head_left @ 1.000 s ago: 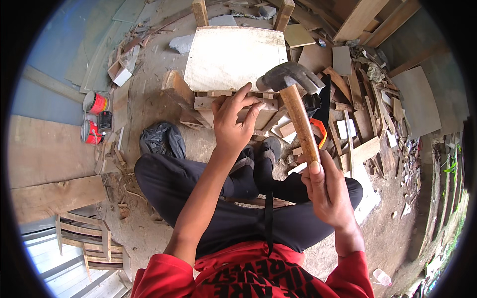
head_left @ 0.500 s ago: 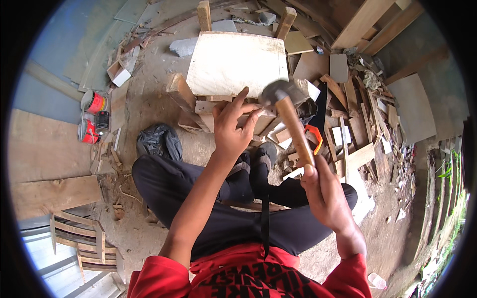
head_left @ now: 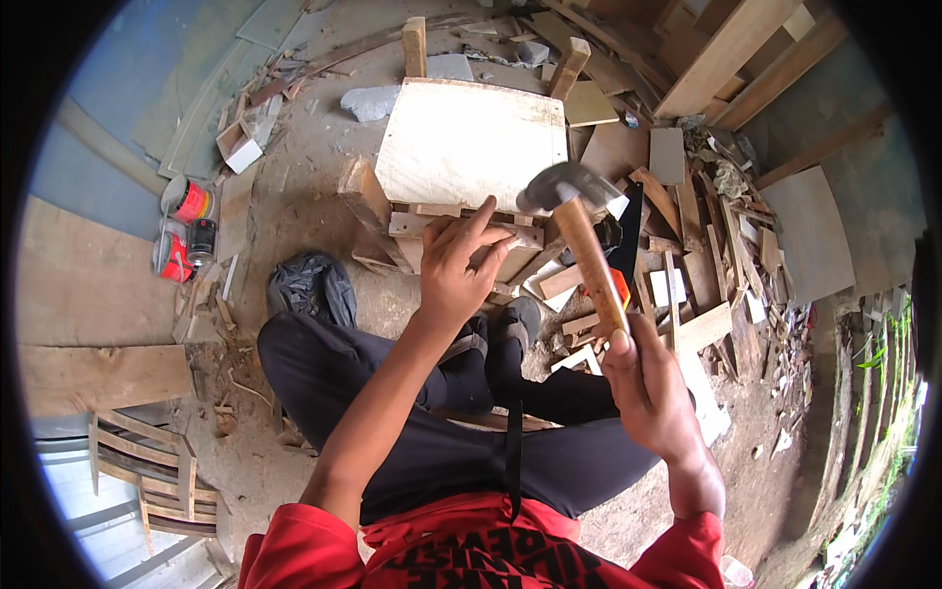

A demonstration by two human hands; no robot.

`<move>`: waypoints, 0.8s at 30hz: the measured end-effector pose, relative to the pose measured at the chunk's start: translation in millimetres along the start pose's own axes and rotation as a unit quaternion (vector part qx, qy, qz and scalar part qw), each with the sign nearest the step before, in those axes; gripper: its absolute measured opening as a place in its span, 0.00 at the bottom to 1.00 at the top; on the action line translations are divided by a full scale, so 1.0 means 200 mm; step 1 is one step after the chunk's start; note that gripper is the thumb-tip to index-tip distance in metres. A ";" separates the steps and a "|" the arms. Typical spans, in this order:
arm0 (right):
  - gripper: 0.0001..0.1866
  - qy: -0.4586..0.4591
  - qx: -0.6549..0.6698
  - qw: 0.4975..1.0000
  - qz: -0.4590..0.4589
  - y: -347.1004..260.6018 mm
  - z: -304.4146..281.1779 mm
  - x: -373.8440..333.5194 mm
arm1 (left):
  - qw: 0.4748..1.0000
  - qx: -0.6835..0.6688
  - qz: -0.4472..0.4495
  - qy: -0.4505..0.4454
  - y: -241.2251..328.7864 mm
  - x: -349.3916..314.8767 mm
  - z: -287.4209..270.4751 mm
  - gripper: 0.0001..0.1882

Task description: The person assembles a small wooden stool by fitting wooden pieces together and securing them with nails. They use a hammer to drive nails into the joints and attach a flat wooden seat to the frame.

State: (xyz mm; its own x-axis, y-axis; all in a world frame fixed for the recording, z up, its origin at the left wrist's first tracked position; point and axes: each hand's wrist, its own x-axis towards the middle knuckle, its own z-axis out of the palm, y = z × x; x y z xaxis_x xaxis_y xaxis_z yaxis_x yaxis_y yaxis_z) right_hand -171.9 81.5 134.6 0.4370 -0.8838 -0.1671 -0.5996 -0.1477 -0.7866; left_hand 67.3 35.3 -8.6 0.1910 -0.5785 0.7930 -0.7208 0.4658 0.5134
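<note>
My right hand (head_left: pixel 643 388) grips the wooden handle of a claw hammer (head_left: pixel 591 257). The hammer's dark metal head is raised beside the right end of a small wooden frame's front rail (head_left: pixel 407 224). Over that rail, my left hand (head_left: pixel 461 263) has its index finger stretched out while the thumb and another finger pinch together. Whatever lies between those fingertips is too small to make out. A pale board (head_left: pixel 471 142) lies across the top of the frame, between wooden legs that stick up at its corners.
A handsaw with an orange handle (head_left: pixel 620 285) leans among wood offcuts (head_left: pixel 702 324) on the right. To the left are a black plastic bag (head_left: pixel 312 287) and several paint cans (head_left: pixel 186 201). Slatted wooden pieces (head_left: pixel 157 466) stand at the lower left.
The view has shifted slightly, so the frame sits a little lower. My left hand has turned slightly, its pinched fingers lower. The hammer stays raised in my right hand.
</note>
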 end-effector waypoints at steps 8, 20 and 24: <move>0.13 -0.003 -0.052 0.998 -0.029 0.01 0.04 -0.01 | 0.996 0.045 0.067 -0.040 0.00 -0.01 -0.04 0.12; 0.15 -0.001 -0.062 0.995 -0.078 0.07 0.06 0.00 | 0.996 0.042 0.074 0.001 -0.05 -0.06 0.02 0.12; 0.16 0.050 -0.056 0.989 -0.128 0.03 0.06 -0.01 | 0.996 0.052 0.072 0.002 -0.03 -0.04 0.01 0.12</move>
State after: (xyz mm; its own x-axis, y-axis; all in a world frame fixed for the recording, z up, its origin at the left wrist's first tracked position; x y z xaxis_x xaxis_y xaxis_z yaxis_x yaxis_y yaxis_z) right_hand -168.7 88.1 123.2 0.5190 -0.8497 0.0936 -0.5508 -0.4161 -0.7235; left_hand 67.7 35.6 -19.0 0.0823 -0.5083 0.8573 -0.8055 0.4725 0.3575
